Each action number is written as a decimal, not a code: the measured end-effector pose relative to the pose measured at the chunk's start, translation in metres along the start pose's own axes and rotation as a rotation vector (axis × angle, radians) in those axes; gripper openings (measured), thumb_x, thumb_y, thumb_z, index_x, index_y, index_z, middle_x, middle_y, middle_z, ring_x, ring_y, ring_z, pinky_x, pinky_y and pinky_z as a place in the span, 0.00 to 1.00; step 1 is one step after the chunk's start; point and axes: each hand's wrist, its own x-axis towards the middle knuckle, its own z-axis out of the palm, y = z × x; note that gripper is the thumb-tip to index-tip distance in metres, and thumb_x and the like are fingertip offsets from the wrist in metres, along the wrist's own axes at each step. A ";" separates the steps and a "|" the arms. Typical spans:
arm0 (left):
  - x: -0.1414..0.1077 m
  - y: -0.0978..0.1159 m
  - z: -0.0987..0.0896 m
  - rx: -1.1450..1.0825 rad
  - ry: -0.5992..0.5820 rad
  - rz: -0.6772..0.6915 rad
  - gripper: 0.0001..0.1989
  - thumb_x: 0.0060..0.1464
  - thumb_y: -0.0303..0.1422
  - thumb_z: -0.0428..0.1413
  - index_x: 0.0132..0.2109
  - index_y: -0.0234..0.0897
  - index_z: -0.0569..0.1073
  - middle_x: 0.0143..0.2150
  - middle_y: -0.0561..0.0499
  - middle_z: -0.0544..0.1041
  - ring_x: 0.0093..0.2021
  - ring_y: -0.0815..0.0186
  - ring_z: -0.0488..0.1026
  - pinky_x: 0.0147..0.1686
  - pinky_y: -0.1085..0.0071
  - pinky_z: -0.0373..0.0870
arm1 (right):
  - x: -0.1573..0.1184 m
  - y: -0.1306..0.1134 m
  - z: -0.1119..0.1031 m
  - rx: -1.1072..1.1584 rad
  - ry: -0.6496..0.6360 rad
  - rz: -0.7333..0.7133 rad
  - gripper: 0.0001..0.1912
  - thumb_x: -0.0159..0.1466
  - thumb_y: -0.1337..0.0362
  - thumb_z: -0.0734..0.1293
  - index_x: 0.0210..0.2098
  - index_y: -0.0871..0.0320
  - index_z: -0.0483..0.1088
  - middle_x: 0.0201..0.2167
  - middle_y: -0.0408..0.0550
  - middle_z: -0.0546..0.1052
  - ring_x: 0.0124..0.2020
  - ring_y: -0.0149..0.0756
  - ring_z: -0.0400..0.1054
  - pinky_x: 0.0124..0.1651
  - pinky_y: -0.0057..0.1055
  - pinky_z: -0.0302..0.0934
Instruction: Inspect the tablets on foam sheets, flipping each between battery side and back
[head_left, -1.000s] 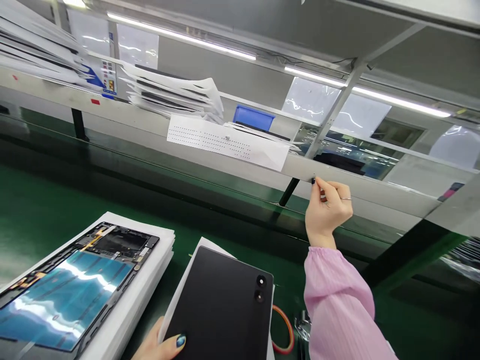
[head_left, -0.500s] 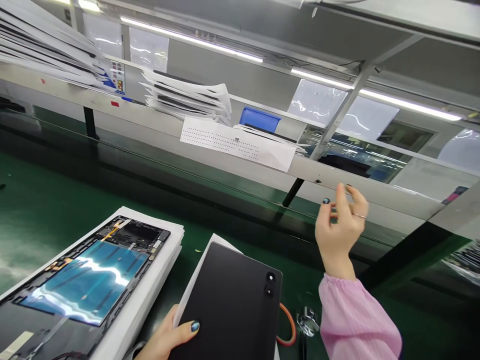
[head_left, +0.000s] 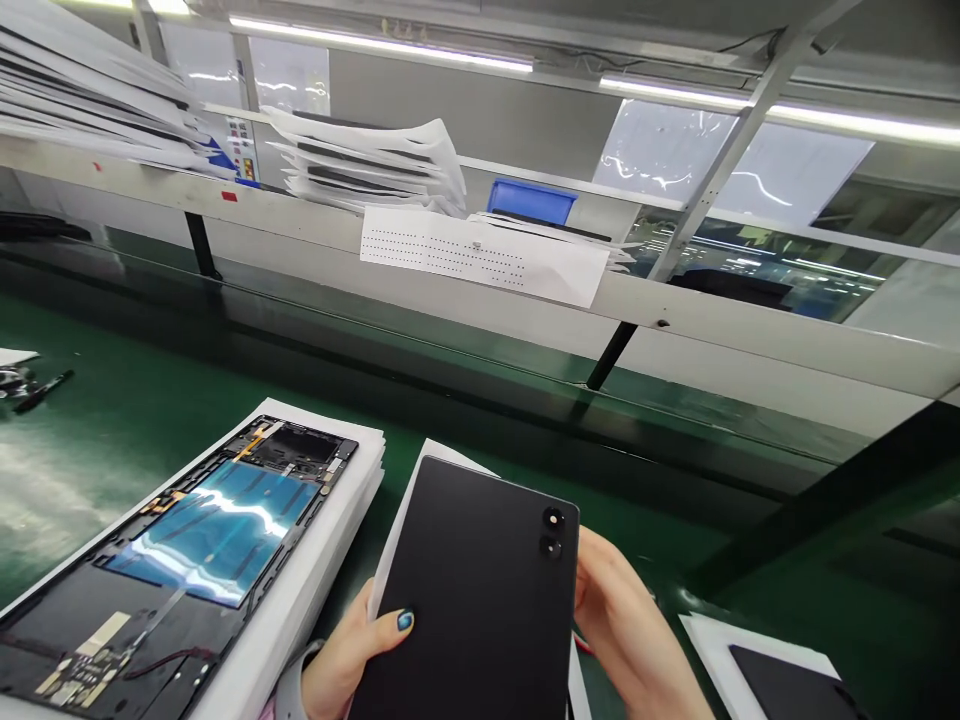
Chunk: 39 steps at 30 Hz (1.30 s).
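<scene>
Green workbench [head_left: 67, 480], white stack [head_left: 315, 570] under open tablet [head_left: 217, 530], black tool [head_left: 43, 390], white-backed black panel [head_left: 780, 680]

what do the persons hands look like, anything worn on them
The left hand is bare, with no glove, and its thumbnail has glossy dark teal polish. A pale pinkish sleeve cuff shows at that wrist. The right hand is also bare; its nails are hidden in this view.

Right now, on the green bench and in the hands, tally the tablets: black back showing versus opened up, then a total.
Black back showing: 2 (tablet held by the left hand and right hand; second tablet on a white sheet)
Opened up: 1 (opened tablet)
Total: 3
</scene>
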 end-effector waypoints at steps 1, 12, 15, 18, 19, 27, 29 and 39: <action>0.000 0.000 0.001 0.011 0.003 0.003 0.22 0.40 0.38 0.70 0.44 0.36 0.78 0.44 0.42 0.82 0.51 0.45 0.77 0.55 0.52 0.70 | 0.001 0.002 0.002 0.022 0.008 0.008 0.13 0.58 0.54 0.75 0.31 0.58 0.79 0.24 0.45 0.73 0.24 0.33 0.64 0.26 0.25 0.61; -0.002 0.004 0.007 0.123 0.073 0.029 0.26 0.40 0.40 0.69 0.47 0.37 0.78 0.48 0.42 0.81 0.53 0.44 0.75 0.57 0.53 0.68 | 0.010 0.013 0.011 0.172 0.099 0.012 0.09 0.55 0.60 0.77 0.27 0.56 0.76 0.27 0.43 0.75 0.27 0.35 0.66 0.30 0.29 0.64; -0.002 0.004 0.006 0.131 0.087 0.026 0.26 0.40 0.40 0.70 0.48 0.38 0.78 0.49 0.42 0.81 0.54 0.44 0.74 0.57 0.54 0.69 | 0.010 0.013 0.010 0.177 0.101 -0.006 0.09 0.56 0.58 0.76 0.28 0.56 0.76 0.25 0.43 0.75 0.26 0.36 0.66 0.30 0.30 0.63; -0.001 0.003 0.004 0.132 0.107 0.023 0.26 0.40 0.39 0.69 0.48 0.37 0.78 0.49 0.42 0.81 0.54 0.44 0.74 0.56 0.54 0.70 | 0.008 0.010 0.010 0.173 0.106 -0.069 0.13 0.60 0.51 0.72 0.31 0.54 0.78 0.27 0.46 0.76 0.28 0.40 0.69 0.33 0.33 0.64; -0.001 0.004 0.003 0.133 0.115 0.026 0.25 0.40 0.39 0.69 0.48 0.37 0.78 0.49 0.42 0.81 0.54 0.44 0.74 0.56 0.54 0.70 | 0.006 0.009 0.011 0.166 0.110 -0.096 0.15 0.62 0.48 0.70 0.32 0.54 0.79 0.28 0.47 0.77 0.30 0.42 0.70 0.35 0.35 0.64; -0.003 0.004 0.004 0.182 0.142 0.040 0.26 0.38 0.41 0.71 0.46 0.38 0.78 0.47 0.43 0.82 0.53 0.45 0.75 0.55 0.55 0.71 | -0.002 0.011 0.021 -0.069 0.253 -0.245 0.12 0.62 0.51 0.71 0.31 0.52 0.73 0.31 0.42 0.68 0.35 0.37 0.61 0.40 0.30 0.58; -0.003 0.002 0.002 0.185 0.148 0.025 0.25 0.38 0.41 0.71 0.45 0.38 0.78 0.46 0.43 0.82 0.52 0.45 0.76 0.54 0.55 0.71 | 0.000 0.016 0.021 -0.054 0.276 -0.283 0.14 0.64 0.52 0.70 0.29 0.53 0.70 0.29 0.41 0.63 0.32 0.35 0.58 0.37 0.29 0.56; -0.001 0.000 -0.004 0.208 0.171 0.044 0.24 0.37 0.41 0.71 0.42 0.37 0.78 0.43 0.42 0.82 0.47 0.44 0.78 0.47 0.55 0.75 | 0.009 0.027 0.022 0.277 0.280 -0.257 0.11 0.55 0.55 0.77 0.29 0.52 0.74 0.31 0.41 0.70 0.32 0.36 0.66 0.37 0.30 0.63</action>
